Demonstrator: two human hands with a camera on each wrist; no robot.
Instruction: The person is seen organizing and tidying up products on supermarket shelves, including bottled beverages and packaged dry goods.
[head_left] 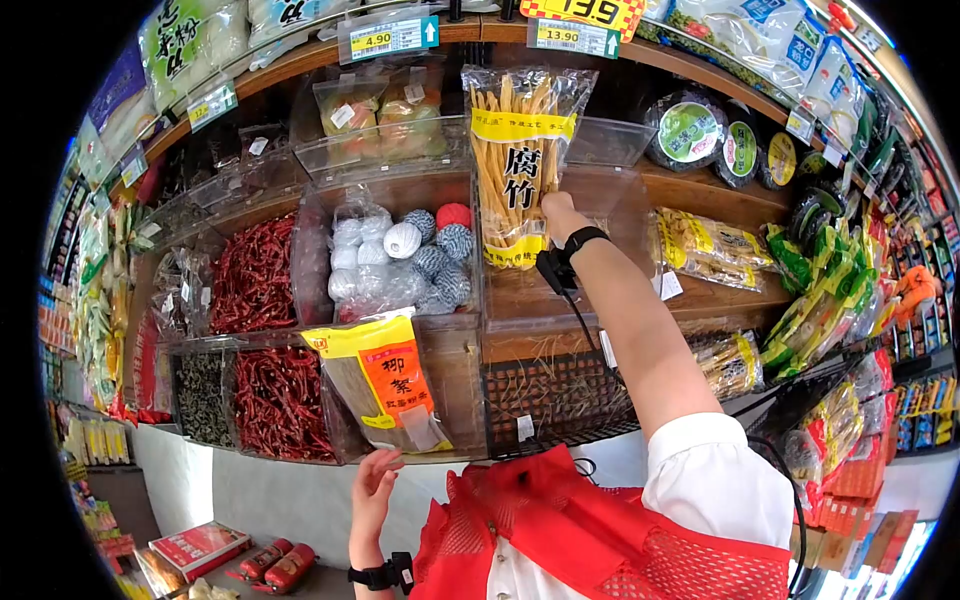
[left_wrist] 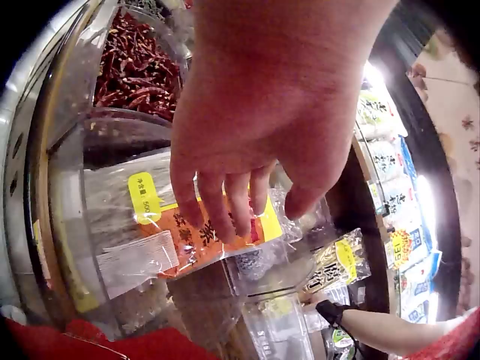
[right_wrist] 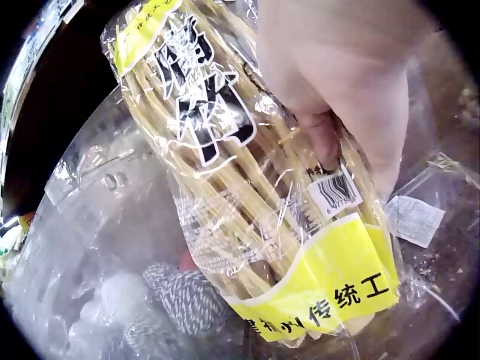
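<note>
My right hand (head_left: 562,212) grips the right edge of a clear bag of yellow sticks (head_left: 515,165) with yellow bands, held upright over the divided bins. Seen from the right wrist, thumb and fingers of the hand (right_wrist: 337,90) pinch the side of the bag (right_wrist: 247,187) near its barcode. My left hand (head_left: 374,488) hangs below the shelf's front edge, holding nothing, its fingers loosely bent. An orange and yellow packet (head_left: 385,385) leans on the bins just above it; in the left wrist view the hand (left_wrist: 262,127) is in front of that packet (left_wrist: 120,217), contact not visible.
Left of the raised bag are bins of dried red chilies (head_left: 255,275) and wrapped balls of twine (head_left: 400,250). Flat yellow-labelled bags (head_left: 710,245) lie to the right. A black mesh basket (head_left: 550,395) stands below. Price tags (head_left: 385,38) line the upper shelf.
</note>
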